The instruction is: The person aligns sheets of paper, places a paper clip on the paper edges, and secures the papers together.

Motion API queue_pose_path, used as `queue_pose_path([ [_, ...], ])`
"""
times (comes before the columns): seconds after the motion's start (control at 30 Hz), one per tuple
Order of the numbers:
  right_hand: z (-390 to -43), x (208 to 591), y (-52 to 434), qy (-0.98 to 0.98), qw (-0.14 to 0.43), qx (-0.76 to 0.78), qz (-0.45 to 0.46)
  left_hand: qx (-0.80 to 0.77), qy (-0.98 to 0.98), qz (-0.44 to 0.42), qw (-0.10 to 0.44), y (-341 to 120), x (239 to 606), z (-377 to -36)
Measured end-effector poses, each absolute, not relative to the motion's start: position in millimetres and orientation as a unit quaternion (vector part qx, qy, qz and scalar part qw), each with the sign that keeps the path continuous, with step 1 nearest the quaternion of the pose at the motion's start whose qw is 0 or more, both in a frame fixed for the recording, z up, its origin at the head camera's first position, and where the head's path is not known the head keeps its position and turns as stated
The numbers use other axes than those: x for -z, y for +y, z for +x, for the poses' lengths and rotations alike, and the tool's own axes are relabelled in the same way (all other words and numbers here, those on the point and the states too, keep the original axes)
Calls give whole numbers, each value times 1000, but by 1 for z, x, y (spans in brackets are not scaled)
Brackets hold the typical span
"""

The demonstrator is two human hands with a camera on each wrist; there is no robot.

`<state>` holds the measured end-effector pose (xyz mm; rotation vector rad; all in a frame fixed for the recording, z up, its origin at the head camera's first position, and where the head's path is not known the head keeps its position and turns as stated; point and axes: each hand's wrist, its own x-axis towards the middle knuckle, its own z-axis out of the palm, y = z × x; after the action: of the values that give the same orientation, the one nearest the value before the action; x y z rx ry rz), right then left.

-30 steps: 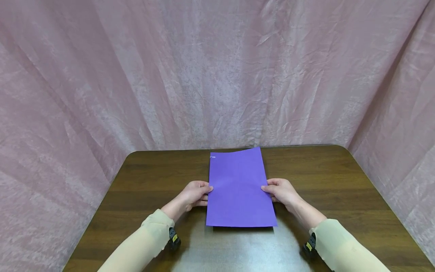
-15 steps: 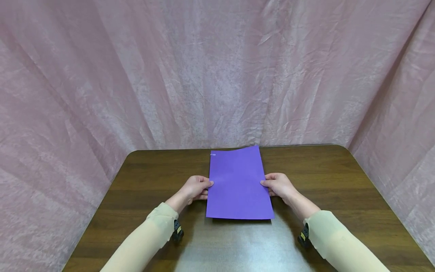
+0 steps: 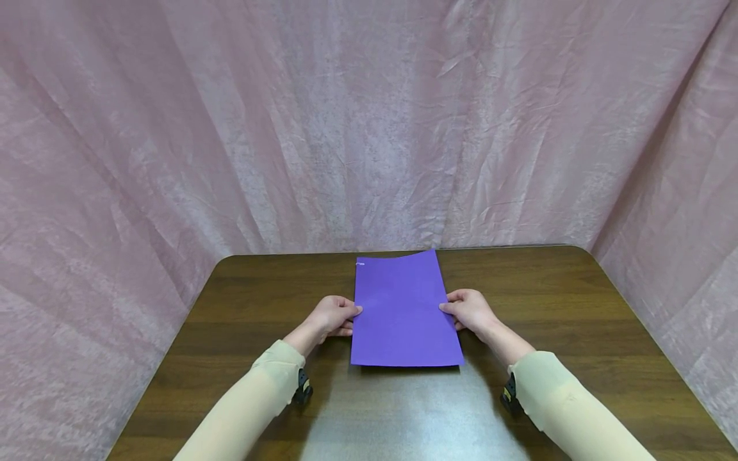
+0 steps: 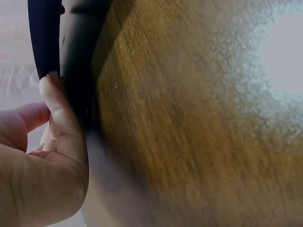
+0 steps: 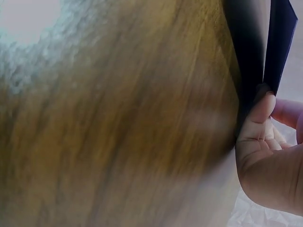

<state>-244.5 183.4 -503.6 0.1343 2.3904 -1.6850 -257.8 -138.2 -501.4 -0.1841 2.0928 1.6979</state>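
A purple sheet of paper (image 3: 403, 314) lies lengthwise between my hands, close over the table, its far right corner curling up. At its far left corner sits a small white paper clip (image 3: 360, 264). My left hand (image 3: 330, 316) pinches the sheet's left edge, thumb on top and fingers beneath. On the opposite edge my right hand (image 3: 474, 311) pinches it the same way. From the left wrist, the sheet (image 4: 45, 38) shows edge-on as a dark strip at the fingertips. The right wrist view has the sheet's side (image 5: 281, 42) rising above the pinching fingers, dark shadow beside it.
The brown wood-grain table (image 3: 277, 288) reaches back to a pink velvet curtain (image 3: 346, 128), which also hangs along both sides. A bright glare (image 3: 398, 416) lies on the tabletop in front of the sheet. Dark wrist devices sit at both cuffs.
Both hands have moved a little forward, away from the body, still pinching the sheet. Its near edge has shifted away from me, while the far edge stands about where it was.
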Motion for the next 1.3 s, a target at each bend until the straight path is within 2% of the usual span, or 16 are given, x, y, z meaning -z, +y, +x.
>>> queue_pose_path([
  [0.5, -246, 506, 185, 870, 81, 487, 17, -585, 781, -59, 213, -136, 503, -259],
  [1.3, -246, 506, 181, 920, 47, 389, 5, -511, 841, -40, 171, -129, 508, -263],
])
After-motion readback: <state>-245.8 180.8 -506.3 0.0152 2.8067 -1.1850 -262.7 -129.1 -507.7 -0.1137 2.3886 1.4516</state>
